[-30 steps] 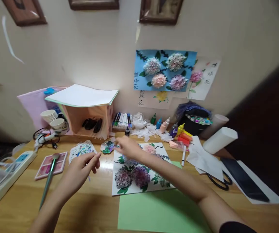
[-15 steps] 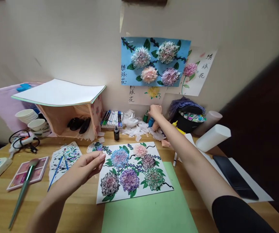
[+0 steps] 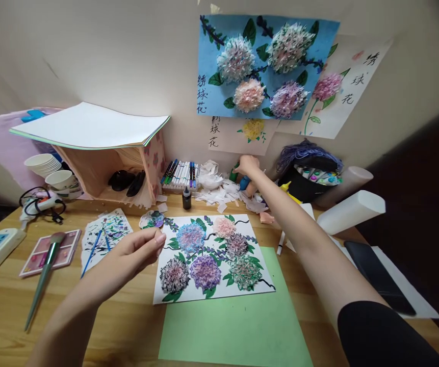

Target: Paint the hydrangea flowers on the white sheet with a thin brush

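Observation:
My left hand (image 3: 140, 248) hovers by the left edge of a white picture (image 3: 213, 298) with several ruffled paper flowers and painted green leaves. Its thumb and fingers are pinched together; whatever lies between them, if anything, is hidden. At the back of the desk, my right hand (image 3: 249, 165) is curled, its fingers beside a green bottle (image 3: 234, 173) and above a blue bottle (image 3: 244, 183). Its fingertips are partly hidden, so I cannot see what they grip. White paper scraps (image 3: 219, 193) lie close by. Under the picture is a green sheet (image 3: 227, 334).
A small black bottle (image 3: 186, 199) stands behind the picture, before a box of markers (image 3: 181, 175). On the left are brushes (image 3: 41, 285), a pink palette (image 3: 68, 252) and paper cups (image 3: 60, 179). A white roll-like object (image 3: 353, 211) and a black phone-shaped slab (image 3: 380, 278) lie right.
The view has tilted downward and shifted slightly, so the whole scene sits higher in the picture. Both hands keep nearly the same places and poses.

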Available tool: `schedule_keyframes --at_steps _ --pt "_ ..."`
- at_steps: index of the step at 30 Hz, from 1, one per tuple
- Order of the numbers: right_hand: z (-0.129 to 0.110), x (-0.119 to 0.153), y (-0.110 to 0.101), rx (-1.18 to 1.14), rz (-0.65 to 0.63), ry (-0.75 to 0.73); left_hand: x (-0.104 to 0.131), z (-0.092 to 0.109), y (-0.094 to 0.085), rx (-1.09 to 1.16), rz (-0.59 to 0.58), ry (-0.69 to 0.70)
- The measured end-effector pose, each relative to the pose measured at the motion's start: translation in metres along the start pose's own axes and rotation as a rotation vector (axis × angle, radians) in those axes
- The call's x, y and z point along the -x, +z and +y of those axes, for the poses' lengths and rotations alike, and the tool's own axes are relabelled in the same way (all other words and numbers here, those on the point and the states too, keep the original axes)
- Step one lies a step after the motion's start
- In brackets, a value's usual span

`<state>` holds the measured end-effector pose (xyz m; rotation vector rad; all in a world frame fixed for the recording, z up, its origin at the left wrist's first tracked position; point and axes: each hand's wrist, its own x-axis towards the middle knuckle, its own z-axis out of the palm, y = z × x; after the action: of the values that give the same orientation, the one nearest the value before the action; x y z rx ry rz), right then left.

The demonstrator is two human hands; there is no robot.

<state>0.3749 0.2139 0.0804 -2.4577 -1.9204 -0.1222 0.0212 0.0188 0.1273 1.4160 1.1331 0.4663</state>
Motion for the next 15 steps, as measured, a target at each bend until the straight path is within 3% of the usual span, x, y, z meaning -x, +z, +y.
schedule_keyframes --at_steps 3,7,11,13,15 --pt "-0.005 0.027 -0.009 -0.028 0.103 -0.090 -0.006 -0.002 0.001 -0.060 -0.002 0.015" --pt "-0.011 0.085 -0.032 -0.087 0.238 -0.231 -0.024 -0.010 0.010 -0.013 -0.062 0.032" --pt "-0.029 0.151 -0.066 -0.315 0.429 -0.498 -0.044 -0.025 0.015 0.309 -0.198 -0.034" --pt "-0.048 0.180 -0.079 -0.365 0.432 -0.663 -0.048 -0.035 0.014 0.538 -0.330 -0.130" --pt "-0.075 0.202 -0.084 -0.383 0.409 -0.848 -0.048 -0.044 0.010 0.761 -0.349 -0.171"
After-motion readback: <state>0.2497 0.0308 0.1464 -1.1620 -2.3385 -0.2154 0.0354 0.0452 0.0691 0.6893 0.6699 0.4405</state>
